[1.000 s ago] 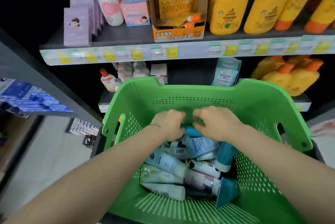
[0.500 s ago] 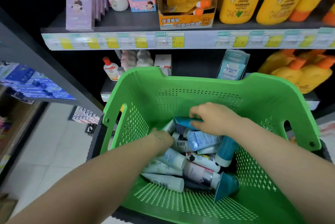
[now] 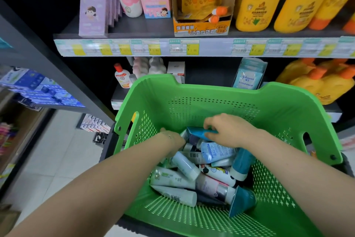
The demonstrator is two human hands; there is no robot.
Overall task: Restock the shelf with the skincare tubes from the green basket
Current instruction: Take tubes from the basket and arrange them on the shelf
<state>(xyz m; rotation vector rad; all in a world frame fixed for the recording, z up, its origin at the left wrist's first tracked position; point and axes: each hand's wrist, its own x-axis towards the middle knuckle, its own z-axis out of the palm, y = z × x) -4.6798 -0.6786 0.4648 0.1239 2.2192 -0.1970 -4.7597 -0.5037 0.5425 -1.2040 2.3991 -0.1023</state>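
Observation:
A green basket [image 3: 211,102] stands in front of the shelf and holds several skincare tubes [image 3: 192,177] in a loose pile, white, pale blue and teal. My right hand [image 3: 228,129] grips a teal tube [image 3: 199,133] at the top of the pile, its flat end pointing left. My left hand [image 3: 172,138] reaches down into the tubes at the basket's left side; its fingers are hidden among them. The lower shelf [image 3: 119,96] shows a dark gap behind the basket's far rim.
The upper shelf [image 3: 144,27] carries purple boxes, a pink bottle, an orange display carton and yellow bottles [image 3: 259,0]. On the lower shelf are a small white bottle [image 3: 121,77], blue packets [image 3: 247,77] and more yellow bottles. A grey shelf end and tiled floor lie to the left.
My hands parted from the middle of the pile. My right hand came up gripping the teal tube; my left hand moved down and left into the tubes. The view tilted downward.

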